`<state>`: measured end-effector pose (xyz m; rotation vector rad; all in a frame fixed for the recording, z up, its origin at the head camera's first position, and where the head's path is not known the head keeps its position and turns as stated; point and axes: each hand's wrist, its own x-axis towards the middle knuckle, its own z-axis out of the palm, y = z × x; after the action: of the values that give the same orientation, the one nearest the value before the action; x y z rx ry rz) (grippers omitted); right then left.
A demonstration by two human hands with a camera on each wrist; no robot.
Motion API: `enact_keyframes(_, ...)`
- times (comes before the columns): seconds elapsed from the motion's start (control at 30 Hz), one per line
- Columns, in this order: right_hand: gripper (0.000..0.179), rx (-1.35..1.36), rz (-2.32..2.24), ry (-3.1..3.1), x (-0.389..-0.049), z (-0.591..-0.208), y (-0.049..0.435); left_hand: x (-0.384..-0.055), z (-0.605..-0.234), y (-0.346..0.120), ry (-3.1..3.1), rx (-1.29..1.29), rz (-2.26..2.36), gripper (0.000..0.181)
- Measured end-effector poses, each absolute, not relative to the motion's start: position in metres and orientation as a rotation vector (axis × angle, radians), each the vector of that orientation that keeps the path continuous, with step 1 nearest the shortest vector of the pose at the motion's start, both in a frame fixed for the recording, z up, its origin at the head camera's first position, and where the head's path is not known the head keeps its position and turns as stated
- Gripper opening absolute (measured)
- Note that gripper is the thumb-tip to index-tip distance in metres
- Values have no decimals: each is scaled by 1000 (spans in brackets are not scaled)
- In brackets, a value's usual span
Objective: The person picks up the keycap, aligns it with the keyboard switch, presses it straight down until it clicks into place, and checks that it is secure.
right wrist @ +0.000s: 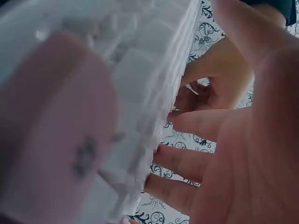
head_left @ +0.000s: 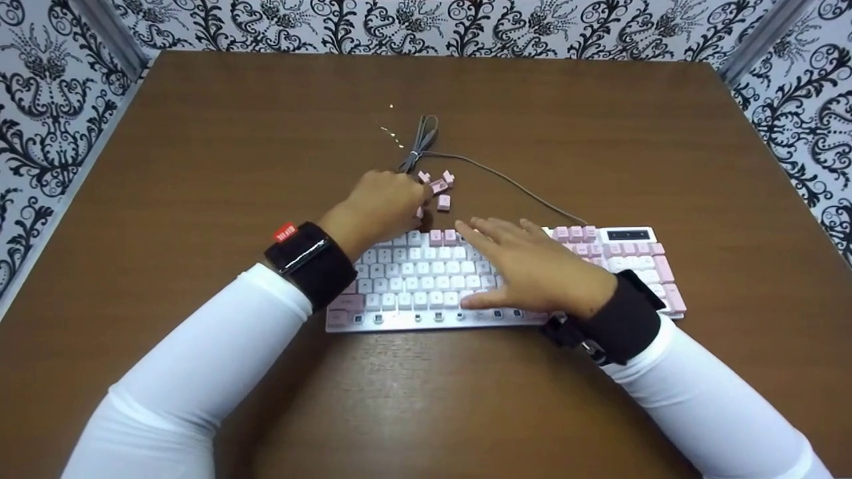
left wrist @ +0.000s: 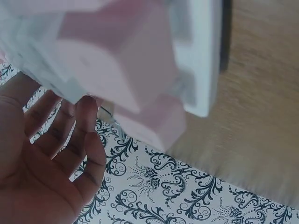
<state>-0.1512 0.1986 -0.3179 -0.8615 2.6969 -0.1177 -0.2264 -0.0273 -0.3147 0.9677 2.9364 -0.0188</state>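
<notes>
A white and pink keyboard (head_left: 426, 286) lies on the table, its bottom row showing bare switches (head_left: 438, 317). Beyond its back edge, my left hand (head_left: 386, 199) bends its fingers down among several loose pink keycaps (head_left: 444, 202). One finger reaches the keycap (head_left: 437, 187) in the middle. From the left wrist view, the left fingers (left wrist: 64, 123) curve loosely, some tips hidden behind the keyboard; I cannot tell whether they pinch a keycap. My right hand (head_left: 532, 266) spreads over the middle of the keyboard, thumb (head_left: 484, 299) stretched left, fingertips (right wrist: 163, 156) along the back edge.
A grey cable (head_left: 506, 178) runs from the keyboard's back to a tied bundle (head_left: 421, 143) behind the keycaps. Small pale bits (head_left: 393, 136) lie left of the bundle. The brown table (head_left: 266, 120) is bordered by patterned black and white surfaces (head_left: 413, 26).
</notes>
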Motion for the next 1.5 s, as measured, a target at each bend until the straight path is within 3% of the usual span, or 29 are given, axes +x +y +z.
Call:
enact_keyframes(0.5, 136, -967, -100, 2759, -143, -323, 196, -229, -322, -32, 2903, 1035, 138, 20)
enact_keyframes(1.0, 134, -1049, -76, 2766, -147, -330, 195, -196, -310, -44, 3149, 1206, 228, 14)
enact_keyframes(1.5, 133, -1010, -91, 2766, -158, -327, 205, -163, -311, -51, 3166, 1220, 279, 33)
